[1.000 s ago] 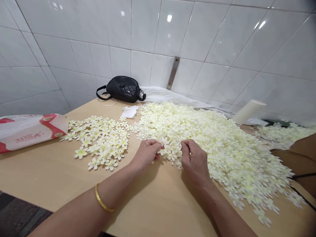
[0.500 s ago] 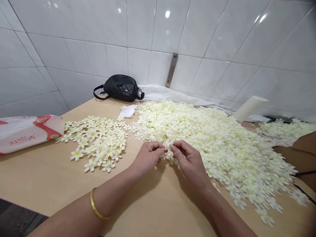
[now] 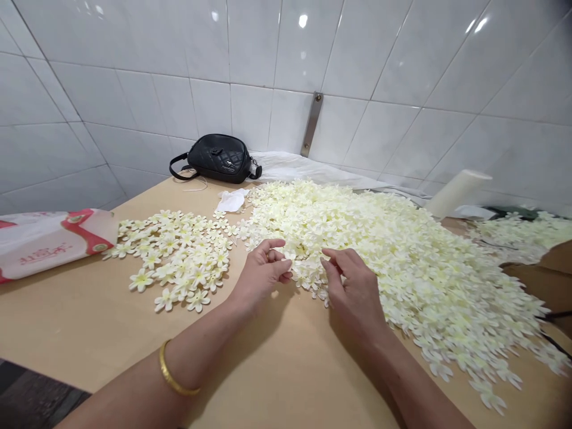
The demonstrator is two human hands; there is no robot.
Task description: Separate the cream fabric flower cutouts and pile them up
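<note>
A large heap of cream-white fabric flowers covers the middle and right of the tan table. At its near edge my left hand, with a gold bangle on the wrist, curls its fingers and pinches a small flower between thumb and fingers. My right hand rests beside it at the heap's edge, fingers bent and thumb against the forefinger; what it pinches, if anything, is too small to make out. A smaller, flatter group of spread-out flowers lies to the left of my left hand.
A black quilted bag sits by the tiled wall. A red-and-white plastic bag lies at far left. A white scrap, white sheet, a cream cylinder and another flower pile lie at the back and right.
My hands met at the heap's edge half a second ago, fingertips touching. They have now drawn apart, the left hand moving slightly up with a flower.
</note>
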